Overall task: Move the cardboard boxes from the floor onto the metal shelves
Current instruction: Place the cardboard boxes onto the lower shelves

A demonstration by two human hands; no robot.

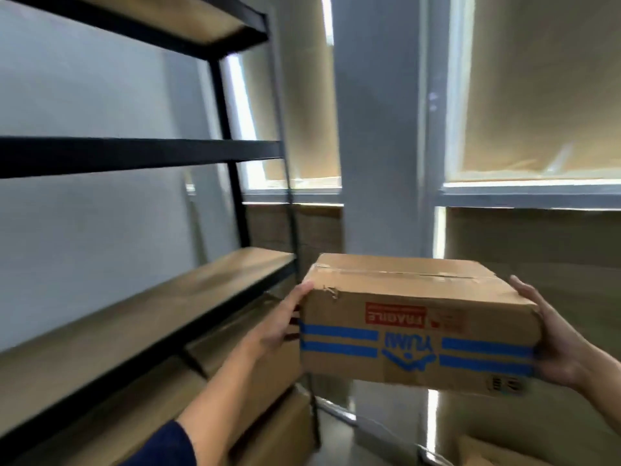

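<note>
A taped cardboard box [413, 331] with blue stripes and an upside-down red FRAGILE label hangs in the air, carried between both hands. My left hand [282, 327] presses flat against its left side with straight fingers. My right hand [551, 341] holds its right side, fingers spread along the edge. The box is to the right of the black metal shelf unit [235, 156], about level with a bare wooden shelf board [161, 307].
Several cardboard boxes [255, 361] sit on the lower shelf levels under that board. Another box corner [484, 452] lies on the floor at bottom right. A grey pillar [379, 129] and windows with drawn blinds [544, 82] stand behind.
</note>
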